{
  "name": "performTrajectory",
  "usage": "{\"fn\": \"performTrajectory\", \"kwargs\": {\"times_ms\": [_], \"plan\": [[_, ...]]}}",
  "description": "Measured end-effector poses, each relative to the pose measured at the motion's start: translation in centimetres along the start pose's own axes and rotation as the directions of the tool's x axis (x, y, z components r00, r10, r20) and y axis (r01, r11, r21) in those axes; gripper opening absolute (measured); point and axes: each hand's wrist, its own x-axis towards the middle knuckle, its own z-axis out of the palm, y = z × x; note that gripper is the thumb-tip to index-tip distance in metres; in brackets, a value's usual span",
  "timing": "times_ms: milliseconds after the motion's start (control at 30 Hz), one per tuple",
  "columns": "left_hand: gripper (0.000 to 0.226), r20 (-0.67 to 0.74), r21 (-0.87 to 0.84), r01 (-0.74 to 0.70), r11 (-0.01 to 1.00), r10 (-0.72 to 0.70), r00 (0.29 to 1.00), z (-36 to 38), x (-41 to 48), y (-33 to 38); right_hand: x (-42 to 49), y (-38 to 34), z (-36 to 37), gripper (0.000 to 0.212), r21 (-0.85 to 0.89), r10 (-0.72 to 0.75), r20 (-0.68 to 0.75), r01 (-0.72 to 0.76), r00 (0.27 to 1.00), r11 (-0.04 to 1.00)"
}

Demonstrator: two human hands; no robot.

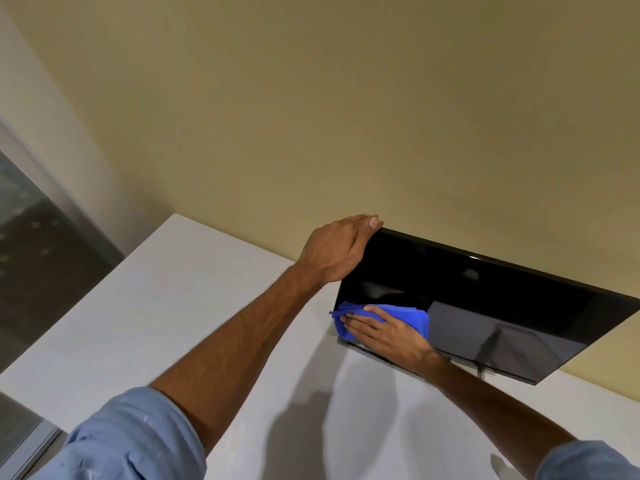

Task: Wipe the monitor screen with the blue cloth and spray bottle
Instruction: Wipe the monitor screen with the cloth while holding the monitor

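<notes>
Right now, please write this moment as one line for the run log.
phase: wipe | left hand: grips monitor top-left corner | right hand: presses blue cloth flat against its lower-left area | spray bottle: not in view

A black monitor point(485, 306), its screen dark, glossy and faintly reflective, stands on a white table point(173, 306). A bright blue cloth point(408, 317), bunched into folds, lies pressed against the screen's lower left corner under the flat fingers of the right hand point(388, 336), one crumpled end poking past the frame. The left hand point(336, 251) grips the monitor's upper left corner.
</notes>
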Motion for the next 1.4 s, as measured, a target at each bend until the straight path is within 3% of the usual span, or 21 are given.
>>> {"fn": "performTrajectory", "kwargs": {"times_ms": [67, 133, 267, 400, 467, 567, 767, 900, 1000, 1100, 1233, 1333, 1400], "plan": [[0.068, 0.004, -0.024, -0.003, 1.0, 0.003, 1.0, 0.1, -0.3, 0.1, -0.4, 1.0, -0.4, 0.098, 0.007, 0.028, -0.025, -0.028, 0.999, 1.0], [0.068, 0.004, -0.039, -0.007, 0.999, 0.007, 1.0, 0.2, -0.6, 0.0, -1.0, 3.0, -1.3, 0.095, -0.027, 0.09, -0.154, -0.096, 0.984, 0.995], [0.06, 0.004, -0.053, -0.048, 0.997, 0.048, 0.999, 0.4, -1.1, -0.4, -2.9, 7.6, -3.6, 0.074, 0.031, 0.313, -0.437, -0.334, 0.843, 0.942], [0.057, -0.048, -0.087, -0.048, 0.995, 0.044, 0.998, 1.0, -1.3, 0.0, -3.7, 9.7, -4.8, 0.065, 0.153, 0.516, -0.485, -0.513, 0.705, 0.845], [0.057, -0.061, -0.089, -0.046, 0.995, 0.041, 0.997, 1.3, -1.4, 0.0, -3.4, 9.1, -4.6, 0.065, 0.182, 0.548, -0.485, -0.534, 0.682, 0.826], [0.054, -0.069, -0.072, -0.063, 0.995, 0.058, 0.996, 1.2, -1.2, -0.2, -3.0, 7.7, -3.3, 0.075, 0.185, 0.526, -0.471, -0.504, 0.708, 0.844], [0.055, -0.067, -0.047, -0.054, 0.997, 0.051, 0.997, 1.1, -0.8, -0.1, -3.1, 4.0, 0.4, 0.102, 0.17, 0.372, -0.369, -0.332, 0.852, 0.928], [0.055, -0.041, -0.044, -0.041, 0.998, 0.039, 0.998, 1.0, -0.6, -0.4, -4.1, -0.1, 3.2, 0.103, 0.146, 0.259, -0.161, -0.237, 0.952, 0.96], [0.056, -0.033, -0.033, -0.053, 0.998, 0.052, 0.998, 1.1, -0.7, -0.7, -4.8, -2.4, 4.3, 0.109, 0.168, 0.259, -0.032, -0.25, 0.965, 0.954], [0.058, -0.048, -0.054, -0.061, 0.997, 0.059, 0.997, 1.5, -0.9, -0.7, -5.2, -1.4, 4.0, 0.113, 0.13, 0.247, -0.113, -0.232, 0.962, 0.964], [0.059, -0.095, -0.1, -0.072, 0.992, 0.062, 0.994, 2.4, -1.3, -0.7, -5.8, 2.5, 1.5, 0.1, 0.165, 0.338, -0.275, -0.302, 0.9, 0.939], [0.06, -0.124, -0.15, -0.076, 0.986, 0.058, 0.991, 3.2, -1.5, -0.9, -5.9, 6.4, -1.2, 0.091, 0.23, 0.535, -0.355, -0.484, 0.766, 0.845], [0.062, -0.142, -0.176, -0.073, 0.982, 0.048, 0.989, 3.6, -1.5, -0.8, -5.8, 8.4, -2.7, 0.102, 0.29, 0.655, -0.368, -0.588, 0.66, 0.755]]}}
